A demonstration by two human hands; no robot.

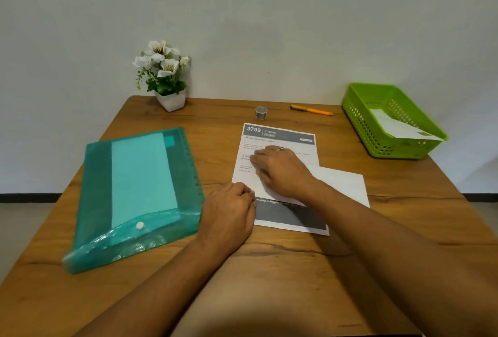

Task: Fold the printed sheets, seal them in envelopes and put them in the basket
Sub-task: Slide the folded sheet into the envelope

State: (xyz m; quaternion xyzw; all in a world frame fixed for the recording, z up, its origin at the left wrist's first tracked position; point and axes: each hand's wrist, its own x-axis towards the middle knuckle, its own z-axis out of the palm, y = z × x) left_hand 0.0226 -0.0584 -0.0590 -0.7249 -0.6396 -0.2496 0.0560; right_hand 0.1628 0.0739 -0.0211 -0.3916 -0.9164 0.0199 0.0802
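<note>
A printed sheet (280, 136) headed "3799 KITCHEN" lies flat in the middle of the wooden table (269, 269). My right hand (280, 169) rests palm down on it with the fingers spread and straight. My left hand (229, 212) sits at the sheet's left edge, its fingers curled and pinching that edge. A white envelope (342, 185) lies at the sheet's right side, partly hidden by my right forearm. The green basket (377, 145) stands at the back right with one white envelope (396, 126) inside it.
A teal plastic snap folder (134, 196) holding paper covers the table's left part. Along the back edge are a white pot of flowers (167, 78), a small tape roll (260, 113) and an orange pen (311, 110). A wall stands right behind the table.
</note>
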